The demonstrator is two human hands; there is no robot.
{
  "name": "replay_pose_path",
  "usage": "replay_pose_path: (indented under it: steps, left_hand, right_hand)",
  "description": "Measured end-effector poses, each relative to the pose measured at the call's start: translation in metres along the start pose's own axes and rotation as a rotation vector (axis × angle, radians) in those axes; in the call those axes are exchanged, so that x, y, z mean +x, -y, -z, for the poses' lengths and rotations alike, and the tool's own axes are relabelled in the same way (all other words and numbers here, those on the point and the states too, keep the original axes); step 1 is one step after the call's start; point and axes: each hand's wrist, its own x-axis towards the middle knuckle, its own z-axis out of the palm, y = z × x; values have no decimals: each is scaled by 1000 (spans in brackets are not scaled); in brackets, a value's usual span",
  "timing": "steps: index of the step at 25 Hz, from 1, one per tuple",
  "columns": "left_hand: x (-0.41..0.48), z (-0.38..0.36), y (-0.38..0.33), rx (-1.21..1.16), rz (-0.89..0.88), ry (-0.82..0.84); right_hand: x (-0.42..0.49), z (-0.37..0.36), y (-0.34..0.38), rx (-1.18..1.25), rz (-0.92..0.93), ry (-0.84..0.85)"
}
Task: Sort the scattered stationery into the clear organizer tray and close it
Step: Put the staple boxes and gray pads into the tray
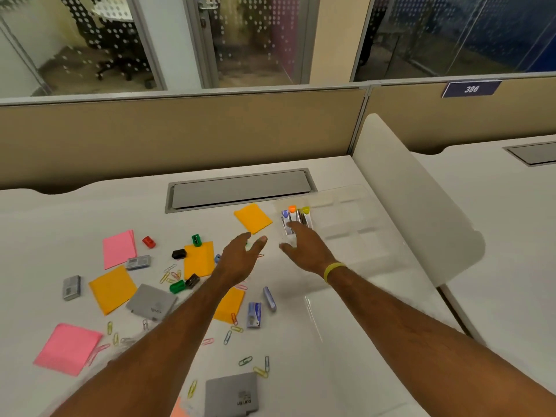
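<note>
Pressing the staplers [293, 216] snug into the organizer tray [346, 218] beneath the spread, empty right hand [304, 245], with the left hand [240, 254] slack and empty alongside.

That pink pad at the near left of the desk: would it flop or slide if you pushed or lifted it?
The pink pad lies flat on the glossy white desk, so a push would probably slide it, not tip it. It looks like a thin paper stack, so likely light and somewhat bendy when lifted by one corner.
</note>
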Motion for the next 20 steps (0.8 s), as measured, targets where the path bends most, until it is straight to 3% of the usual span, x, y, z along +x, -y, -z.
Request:
replay_pose_path:
  steps: [8,20]
  left_hand:
    - [-85,6,82,377,-53,-56]
    - [-150,-1,144,567,-15,-65]
  right_hand:
    - [-70,-60,4,-92,202,89]
    - [-81,-99,-9,-321,95,195]
